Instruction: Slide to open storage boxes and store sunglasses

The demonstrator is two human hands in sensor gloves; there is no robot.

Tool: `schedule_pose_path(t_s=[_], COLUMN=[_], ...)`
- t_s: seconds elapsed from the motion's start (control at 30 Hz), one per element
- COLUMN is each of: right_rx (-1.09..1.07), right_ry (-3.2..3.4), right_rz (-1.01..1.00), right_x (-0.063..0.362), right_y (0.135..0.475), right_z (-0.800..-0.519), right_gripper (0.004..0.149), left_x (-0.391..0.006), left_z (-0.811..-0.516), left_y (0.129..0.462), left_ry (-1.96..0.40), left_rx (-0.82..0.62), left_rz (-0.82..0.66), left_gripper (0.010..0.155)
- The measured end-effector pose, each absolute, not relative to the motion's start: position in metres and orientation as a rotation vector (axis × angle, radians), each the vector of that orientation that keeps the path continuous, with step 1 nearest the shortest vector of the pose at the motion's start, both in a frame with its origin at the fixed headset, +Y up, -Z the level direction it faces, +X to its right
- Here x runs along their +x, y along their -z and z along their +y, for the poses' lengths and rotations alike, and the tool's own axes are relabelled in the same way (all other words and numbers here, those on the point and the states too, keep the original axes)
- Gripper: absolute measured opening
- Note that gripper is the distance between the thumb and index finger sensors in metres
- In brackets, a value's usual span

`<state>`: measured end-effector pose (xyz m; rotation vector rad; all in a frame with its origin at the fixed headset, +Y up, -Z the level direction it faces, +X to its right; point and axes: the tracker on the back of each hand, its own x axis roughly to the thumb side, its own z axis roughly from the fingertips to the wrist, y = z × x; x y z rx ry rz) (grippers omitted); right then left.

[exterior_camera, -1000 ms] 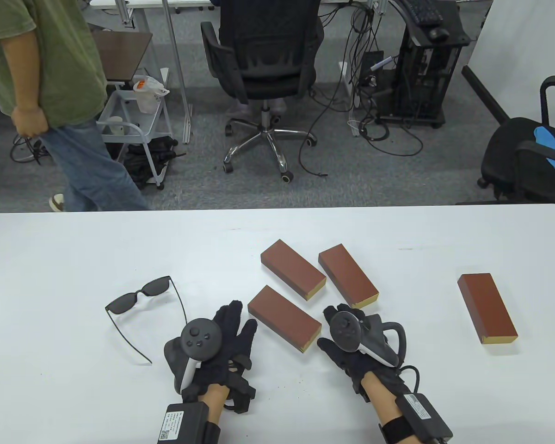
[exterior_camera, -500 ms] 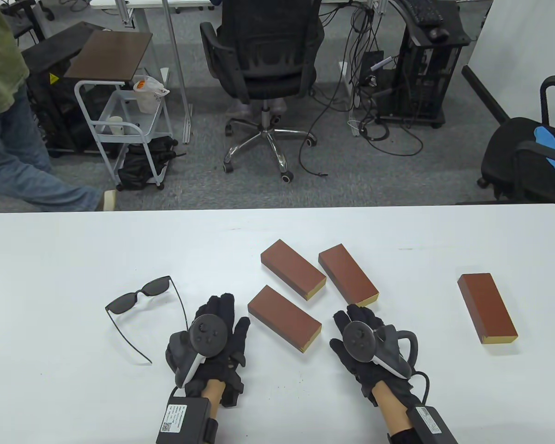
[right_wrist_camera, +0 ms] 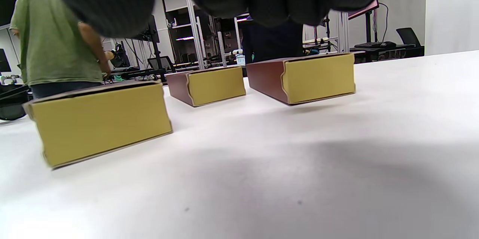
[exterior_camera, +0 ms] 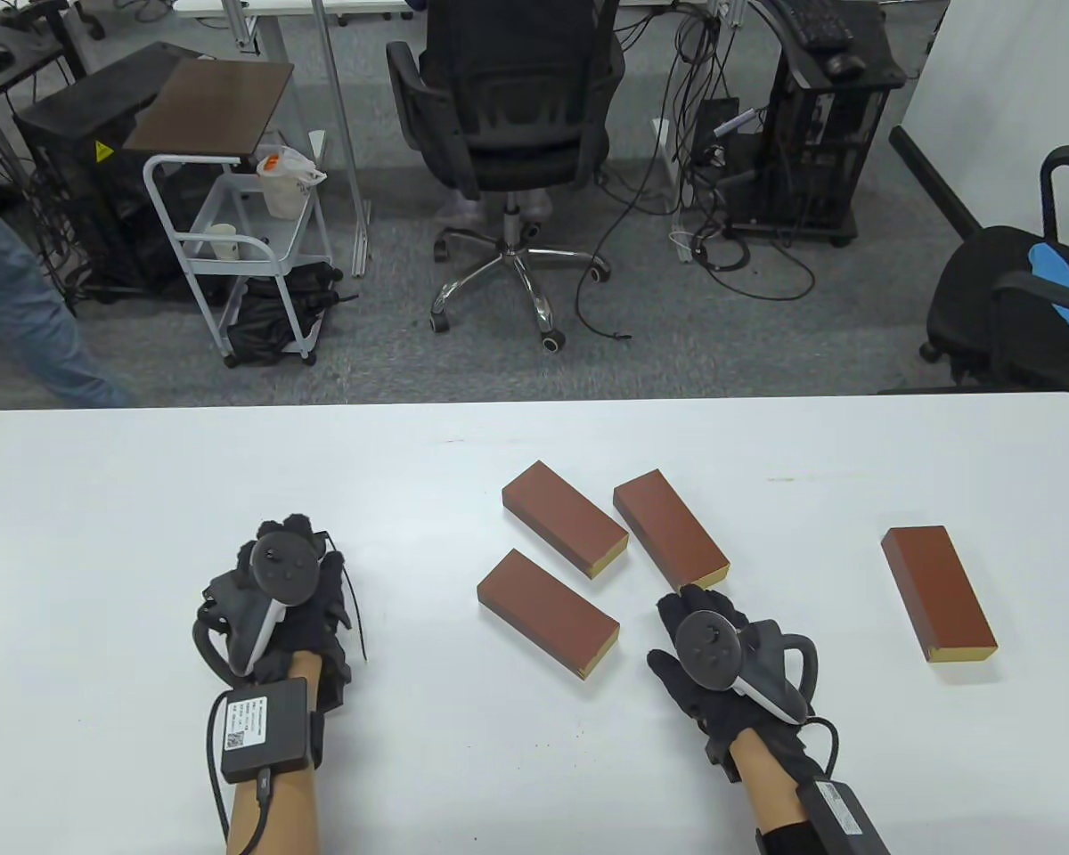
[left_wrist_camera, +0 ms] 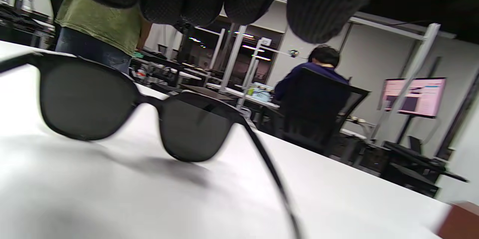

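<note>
Table view: sunglasses [exterior_camera: 349,595] mostly under left hand [exterior_camera: 289,597]

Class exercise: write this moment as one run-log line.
left hand: over sunglasses, fingers above frame, no grip seen | right hand: idle near boxes | four storage boxes: shut | sunglasses: on table

sunglasses [exterior_camera: 354,614]: mostly hidden under left hand [exterior_camera: 289,592] | left-hand contact: indeterminate | right temple [left_wrist_camera: 278,190]: cut off at bottom edge
</note>
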<state>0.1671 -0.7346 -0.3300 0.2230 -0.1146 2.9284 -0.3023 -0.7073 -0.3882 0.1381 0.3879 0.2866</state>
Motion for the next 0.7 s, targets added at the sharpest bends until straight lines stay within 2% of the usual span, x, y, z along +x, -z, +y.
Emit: schedule_pose_path(t_s=[0.23,0.37,0.43,0.6,0.7], right_rx=[0.129,0.073,0.058,0.074,0.109], right_ry=[-2.907,-2.902,-2.896,-2.887,-2.878], right_rz=[-0.093,-0.086,-0.082,-0.070,-0.064], right_x=[0.185,0.195,0.198,0.200,0.196], right_y=[0.332,0.333,0.333,0.334,0.334], right_z=[-0.737,-0.738,-0.739,-0.739,-0.739], right_gripper=[0.066,0.065,0.066,0.066,0.066], left_x=[-0.352,-0.364,-0.365,-0.364,-0.361], left_z=[-0.716,-0.727,-0.731,-0.742,-0.744], left_y=[0.414,0.422,0.423,0.424,0.421], left_ry=[-0.169,-0.135,-0.127,-0.094,-0.117], left_rx=[-0.057,-0.184,-0.201,-0.182,-0.163], left_rz=[0.512,0.539,0.551,0.550,0.551], left_gripper=[0.070,0.069,0.067,0.047,0.043])
